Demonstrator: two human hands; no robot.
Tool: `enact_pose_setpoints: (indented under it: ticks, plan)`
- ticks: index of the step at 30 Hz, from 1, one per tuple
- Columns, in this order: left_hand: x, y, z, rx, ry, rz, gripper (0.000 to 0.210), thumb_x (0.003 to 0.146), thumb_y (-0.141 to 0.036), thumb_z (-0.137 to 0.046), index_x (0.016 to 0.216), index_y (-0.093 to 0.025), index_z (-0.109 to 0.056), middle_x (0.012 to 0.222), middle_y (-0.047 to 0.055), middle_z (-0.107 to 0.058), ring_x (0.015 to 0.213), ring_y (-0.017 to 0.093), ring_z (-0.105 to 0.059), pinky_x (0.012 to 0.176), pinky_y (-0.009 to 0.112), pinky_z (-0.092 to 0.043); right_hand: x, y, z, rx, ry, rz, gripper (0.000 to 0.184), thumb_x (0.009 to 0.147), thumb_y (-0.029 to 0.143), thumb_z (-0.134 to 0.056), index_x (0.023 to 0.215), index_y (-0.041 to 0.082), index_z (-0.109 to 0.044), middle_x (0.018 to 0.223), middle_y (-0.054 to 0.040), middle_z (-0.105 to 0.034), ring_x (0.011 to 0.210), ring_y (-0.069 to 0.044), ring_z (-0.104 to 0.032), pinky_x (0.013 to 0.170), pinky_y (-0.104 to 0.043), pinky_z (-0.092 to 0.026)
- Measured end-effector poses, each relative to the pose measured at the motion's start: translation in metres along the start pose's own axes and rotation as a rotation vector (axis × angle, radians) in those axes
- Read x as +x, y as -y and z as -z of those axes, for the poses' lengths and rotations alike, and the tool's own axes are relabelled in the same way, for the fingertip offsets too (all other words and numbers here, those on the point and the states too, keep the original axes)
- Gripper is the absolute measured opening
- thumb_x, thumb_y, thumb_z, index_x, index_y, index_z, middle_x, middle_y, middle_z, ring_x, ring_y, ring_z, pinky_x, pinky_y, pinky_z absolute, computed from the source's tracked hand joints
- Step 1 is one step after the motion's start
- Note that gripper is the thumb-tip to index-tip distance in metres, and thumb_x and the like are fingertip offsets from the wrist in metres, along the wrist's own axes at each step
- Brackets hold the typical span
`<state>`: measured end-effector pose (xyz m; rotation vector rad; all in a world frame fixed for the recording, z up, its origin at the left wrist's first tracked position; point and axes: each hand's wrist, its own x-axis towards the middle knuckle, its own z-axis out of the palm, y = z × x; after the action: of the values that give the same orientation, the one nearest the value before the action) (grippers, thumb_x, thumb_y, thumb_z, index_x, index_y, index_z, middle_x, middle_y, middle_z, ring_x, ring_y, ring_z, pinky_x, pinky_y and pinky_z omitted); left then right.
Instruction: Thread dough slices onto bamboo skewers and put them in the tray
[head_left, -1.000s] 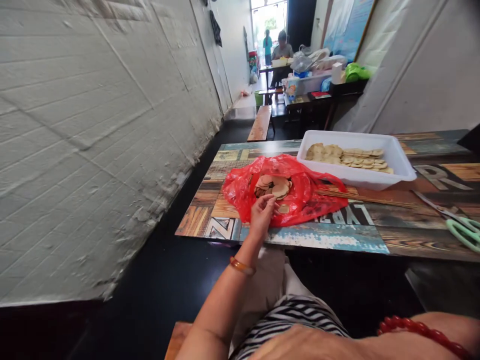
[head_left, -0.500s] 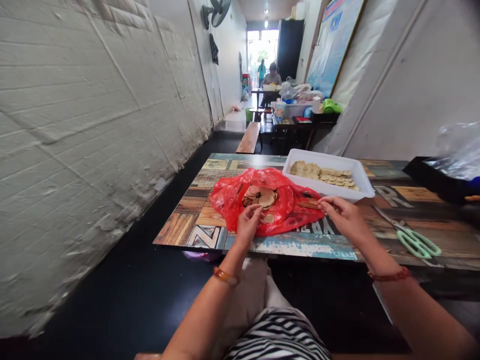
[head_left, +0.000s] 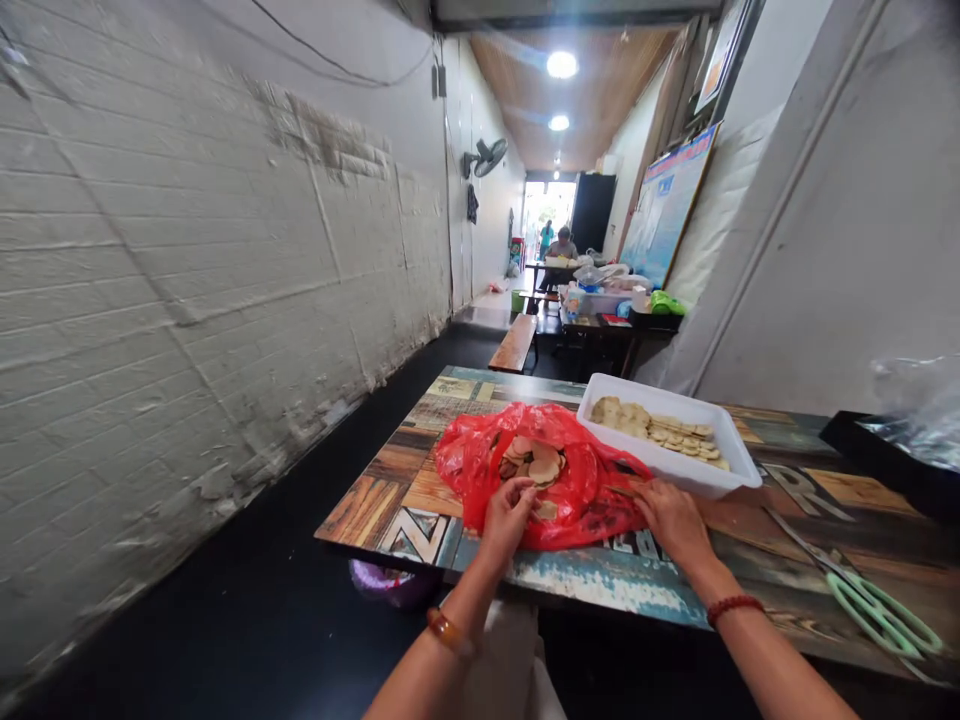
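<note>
A crumpled red plastic bag lies on the table, its mouth open around thin round tan slices. My left hand is at the near edge of these slices, thumb and fingers pinched together; what they hold, if anything, I cannot make out. At the bag's right end, my right hand has its fingers closed over the ends of thin brown sticks. Just behind that hand stands a white plastic tub with rows of flat, pale slices in it.
Green-handled scissors lie on the patterned wooden table at the right. A black tray with clear plastic sits beyond them. Below the left table edge is a purple basin. A bench and a seated person are farther back.
My view has tilted up, so the table sits lower in the picture. My right hand has come down flatter against the bag's right end, covering more of the sticks. The left hand stays pinched.
</note>
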<state>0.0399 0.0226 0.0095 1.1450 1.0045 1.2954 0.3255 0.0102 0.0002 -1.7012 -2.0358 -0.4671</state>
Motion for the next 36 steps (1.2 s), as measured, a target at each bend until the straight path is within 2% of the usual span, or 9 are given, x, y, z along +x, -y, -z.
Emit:
enact_pose_setpoints:
  ticks: [3,6,11,14,18,21,27,32,36]
  plan:
    - [0.000,0.001,0.001,-0.007,-0.005,0.002,0.044,0.072,-0.048,-0.062,0.096,-0.012,-0.058,0.064,0.001,-0.061,0.047,0.009,-0.054,0.044,0.020,-0.037,-0.002,0.004,0.001,-0.020,-0.037,0.049,0.023,0.093,0.022,-0.041,0.086,0.018,-0.062,0.084,-0.0082,-0.065,0.081,-0.022,-0.061,0.070,-0.034,-0.045]
    - [-0.001,0.000,0.000,0.014,-0.011,-0.014,0.041,0.073,-0.047,-0.060,0.096,-0.012,-0.058,0.064,0.001,-0.061,0.049,0.010,-0.054,0.047,0.021,-0.039,-0.008,0.010,0.005,-0.018,-0.058,0.094,0.022,0.095,0.020,-0.038,0.099,0.016,-0.059,0.093,-0.0095,-0.066,0.084,-0.021,-0.062,0.075,-0.034,-0.045]
    - [-0.010,-0.003,-0.010,0.253,-0.064,-0.226,0.027,0.078,-0.037,-0.057,0.091,-0.015,-0.063,0.074,0.004,-0.064,0.066,0.014,-0.058,0.062,0.025,-0.044,-0.013,0.037,0.018,-0.009,-0.044,0.172,0.024,0.098,0.028,-0.036,0.104,0.019,-0.058,0.086,-0.0059,-0.066,0.073,-0.016,-0.063,0.064,-0.026,-0.043]
    - [-0.019,-0.009,-0.015,0.466,0.030,-0.374,0.018,0.078,-0.029,-0.059,0.090,-0.016,-0.066,0.081,0.005,-0.065,0.073,0.015,-0.057,0.067,0.026,-0.043,-0.013,0.060,0.024,0.002,-0.024,0.256,0.025,0.098,0.031,-0.037,0.093,0.022,-0.060,0.077,-0.0022,-0.064,0.065,-0.014,-0.062,0.059,-0.024,-0.039]
    - [-0.027,-0.016,-0.013,0.677,0.145,-0.449,0.009,0.079,-0.020,-0.059,0.075,-0.016,-0.065,0.075,0.004,-0.064,0.073,0.015,-0.057,0.067,0.025,-0.041,-0.012,0.081,0.028,0.037,-0.046,0.374,0.029,0.098,0.032,-0.035,0.085,0.022,-0.059,0.068,-0.0005,-0.061,0.058,-0.013,-0.060,0.054,-0.024,-0.034]
    - [-0.034,-0.021,-0.008,0.844,0.169,-0.501,0.013,0.082,-0.016,-0.055,0.071,-0.016,-0.063,0.074,0.004,-0.063,0.071,0.014,-0.057,0.064,0.024,-0.038,-0.014,0.088,0.032,0.061,-0.059,0.396,0.031,0.099,0.032,-0.032,0.087,0.022,-0.059,0.068,-0.0005,-0.061,0.057,-0.014,-0.060,0.054,-0.025,-0.033]
    - [-0.045,-0.034,-0.004,1.290,0.268,-0.765,0.008,0.082,-0.017,-0.055,0.077,-0.018,-0.060,0.076,0.003,-0.060,0.071,0.015,-0.052,0.064,0.027,-0.035,-0.018,0.092,0.047,0.130,0.029,0.416,0.029,0.098,0.033,-0.033,0.091,0.023,-0.059,0.071,-0.0005,-0.063,0.061,-0.015,-0.062,0.055,-0.025,-0.035]
    - [-0.047,-0.046,0.002,1.348,0.333,-0.852,0.009,0.083,-0.027,-0.058,0.078,-0.019,-0.057,0.081,0.002,-0.059,0.074,0.016,-0.049,0.066,0.029,-0.033,-0.017,0.094,0.055,0.142,0.051,0.449,0.027,0.098,0.032,-0.035,0.092,0.024,-0.060,0.072,-0.0008,-0.064,0.062,-0.015,-0.063,0.056,-0.025,-0.038]
    - [-0.052,-0.053,0.005,1.363,0.346,-0.864,0.005,0.083,-0.022,-0.056,0.080,-0.018,-0.055,0.081,0.003,-0.058,0.075,0.017,-0.047,0.066,0.030,-0.032,-0.016,0.098,0.060,0.121,0.048,0.471,0.029,0.098,0.032,-0.034,0.092,0.022,-0.061,0.073,-0.0023,-0.066,0.061,-0.015,-0.063,0.055,-0.025,-0.040]
